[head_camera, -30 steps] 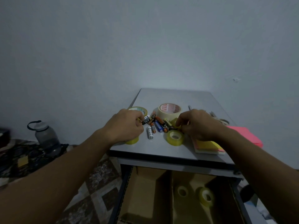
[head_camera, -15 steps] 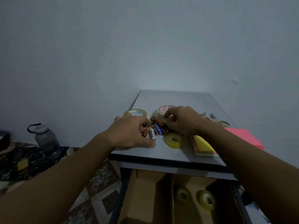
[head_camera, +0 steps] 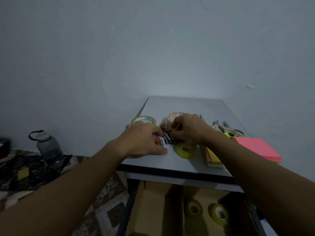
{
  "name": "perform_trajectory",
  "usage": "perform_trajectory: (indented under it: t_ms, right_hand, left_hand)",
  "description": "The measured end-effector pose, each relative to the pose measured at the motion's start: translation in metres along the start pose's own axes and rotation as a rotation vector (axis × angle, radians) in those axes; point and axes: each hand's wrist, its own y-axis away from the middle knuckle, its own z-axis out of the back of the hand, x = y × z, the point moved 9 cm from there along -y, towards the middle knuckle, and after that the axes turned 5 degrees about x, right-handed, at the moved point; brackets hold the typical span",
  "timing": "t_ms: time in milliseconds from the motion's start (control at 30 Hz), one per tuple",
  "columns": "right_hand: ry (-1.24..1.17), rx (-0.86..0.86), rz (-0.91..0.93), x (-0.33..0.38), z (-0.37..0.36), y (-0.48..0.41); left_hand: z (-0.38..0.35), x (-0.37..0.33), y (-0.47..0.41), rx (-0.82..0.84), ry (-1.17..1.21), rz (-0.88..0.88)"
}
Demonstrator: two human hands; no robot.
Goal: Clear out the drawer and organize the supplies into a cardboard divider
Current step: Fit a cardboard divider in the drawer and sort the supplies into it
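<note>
Several loose batteries (head_camera: 165,137) lie in a small pile on the grey table top (head_camera: 190,104). My left hand (head_camera: 144,140) curls over the pile's left side, with a white battery between its thumb and fingers. From the right, my right hand (head_camera: 189,130) meets the pile and pinches a battery at its fingertips. Below the table's front edge the open drawer holds a cardboard divider (head_camera: 156,210). Its left compartment looks bare, and two small tape rolls (head_camera: 193,208) lie in the one beside it.
On the table are a clear tape roll (head_camera: 144,119), a masking tape roll (head_camera: 175,115), a small yellow tape roll (head_camera: 185,150), scissors (head_camera: 230,130), and pink (head_camera: 257,149) and yellow sticky notes (head_camera: 213,157). A water bottle (head_camera: 48,147) stands on the floor at left.
My left hand has slid right from the clear tape roll onto the batteries. My right hand has moved up and left to the pile, and both have bunched the batteries together.
</note>
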Motion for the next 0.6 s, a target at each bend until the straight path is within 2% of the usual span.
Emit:
perform_trajectory:
  t_ms: [600]
  right_hand:
    - [-0.116,-0.013,-0.034,-0.016,0.002,0.002]
  left_hand:
    - [-0.006,-0.004,-0.005,0.023,0.139,-0.092]
